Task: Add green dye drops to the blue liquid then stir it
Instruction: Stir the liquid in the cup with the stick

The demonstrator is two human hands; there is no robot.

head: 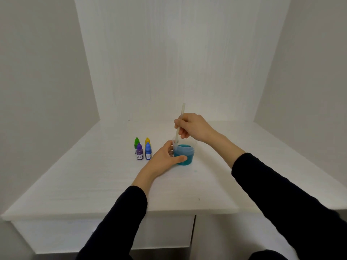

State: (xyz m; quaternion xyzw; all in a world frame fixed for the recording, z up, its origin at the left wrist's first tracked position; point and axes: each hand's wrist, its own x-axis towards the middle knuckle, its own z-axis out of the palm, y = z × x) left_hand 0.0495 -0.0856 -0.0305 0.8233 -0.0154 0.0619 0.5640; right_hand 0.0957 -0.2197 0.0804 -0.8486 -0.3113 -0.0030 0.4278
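A clear plastic cup stands on the white table, about half full of blue-green liquid. My left hand wraps around the cup's left side, thumb across its front. My right hand is above the cup and pinches a pale stirring stick. The stick slants down into the liquid near the cup's left rim. The green dye bottle stands capped at the back left of a group of small bottles, left of the cup.
Beside the green bottle stand a yellow bottle, a purple bottle and a blue bottle, close to my left hand. White walls enclose the table on three sides. A small green speck marks the table right of the cup.
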